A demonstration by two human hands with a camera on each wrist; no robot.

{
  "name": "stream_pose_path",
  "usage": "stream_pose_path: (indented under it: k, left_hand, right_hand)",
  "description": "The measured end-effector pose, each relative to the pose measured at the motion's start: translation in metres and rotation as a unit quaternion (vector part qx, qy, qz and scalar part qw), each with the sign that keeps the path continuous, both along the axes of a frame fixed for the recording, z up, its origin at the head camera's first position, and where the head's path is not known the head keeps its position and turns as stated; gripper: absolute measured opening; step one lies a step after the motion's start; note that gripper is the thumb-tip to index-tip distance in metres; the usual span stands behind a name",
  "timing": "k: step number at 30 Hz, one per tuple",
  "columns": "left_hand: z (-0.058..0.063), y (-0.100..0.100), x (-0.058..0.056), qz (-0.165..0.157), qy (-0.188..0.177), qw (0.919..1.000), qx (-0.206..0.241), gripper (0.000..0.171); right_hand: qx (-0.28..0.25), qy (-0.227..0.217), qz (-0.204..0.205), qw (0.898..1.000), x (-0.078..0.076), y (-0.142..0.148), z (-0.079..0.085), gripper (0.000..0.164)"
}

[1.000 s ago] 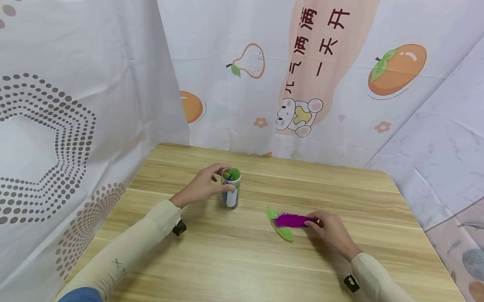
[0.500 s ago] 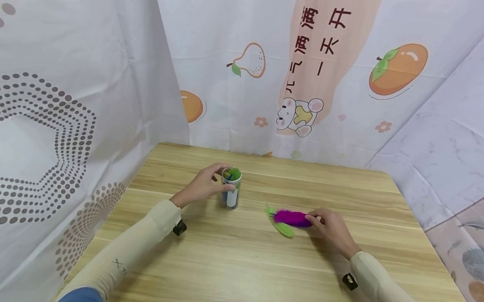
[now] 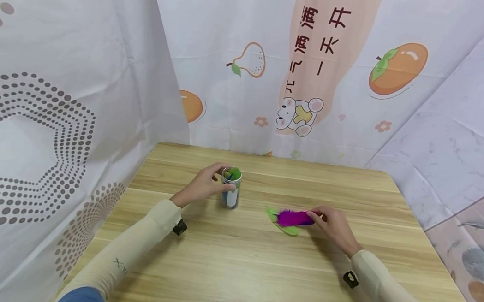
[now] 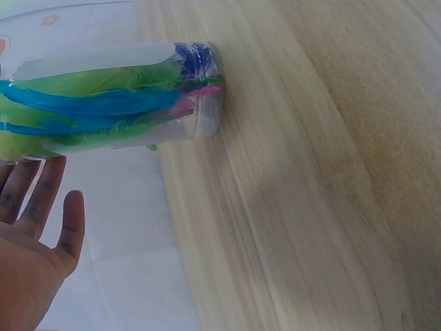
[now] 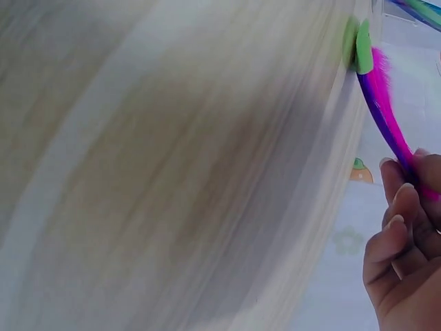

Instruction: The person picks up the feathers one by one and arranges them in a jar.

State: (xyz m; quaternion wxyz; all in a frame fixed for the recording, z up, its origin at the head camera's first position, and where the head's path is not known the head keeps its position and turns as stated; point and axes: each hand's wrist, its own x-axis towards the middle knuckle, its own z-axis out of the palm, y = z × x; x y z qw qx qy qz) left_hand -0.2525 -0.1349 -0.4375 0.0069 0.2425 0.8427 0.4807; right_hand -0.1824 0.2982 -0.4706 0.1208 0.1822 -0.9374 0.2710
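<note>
My left hand (image 3: 207,182) holds a clear jar (image 3: 231,197) upright on the table, thumb on the near side and fingers behind it. In the left wrist view, green and blue feathers (image 4: 96,103) press against the wall of the jar, with a bit of pink near its base. My right hand (image 3: 337,226) pinches a magenta feather (image 3: 292,218) at one end, between thumb and fingertips. A dark blue-purple feather (image 5: 379,110) lies along it in the same pinch. Under their far ends is a light green feather (image 3: 289,230); whether it touches the table cannot be told.
Both hands work over a wood-grain table (image 3: 235,266). A printed white curtain (image 3: 216,98) hangs behind its back edge, and more cloth hangs at the left and right sides. Small black wrist devices (image 3: 350,279) sit below the sleeves.
The magenta feather in my right hand has turned and shifted slightly, and the blue-purple one shows beside it. The green feather has shifted slightly too. My left hand and the jar stay put.
</note>
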Motion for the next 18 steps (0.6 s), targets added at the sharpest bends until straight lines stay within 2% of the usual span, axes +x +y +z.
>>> stream_pose_path:
  k: [11,18]
  left_hand:
    - [-0.0007,-0.0008,-0.0010,0.001,-0.001,1.0000,-0.002,0.065]
    - [0.0003,-0.0010,-0.0005,-0.004,0.002,1.0000,-0.002,0.063]
  right_hand:
    - [0.016,0.015,0.006,1.000,-0.0041,0.0028,0.0024,0.011]
    - [0.001,-0.004,-0.001,1.000,-0.0043,0.0030,0.0047,0.010]
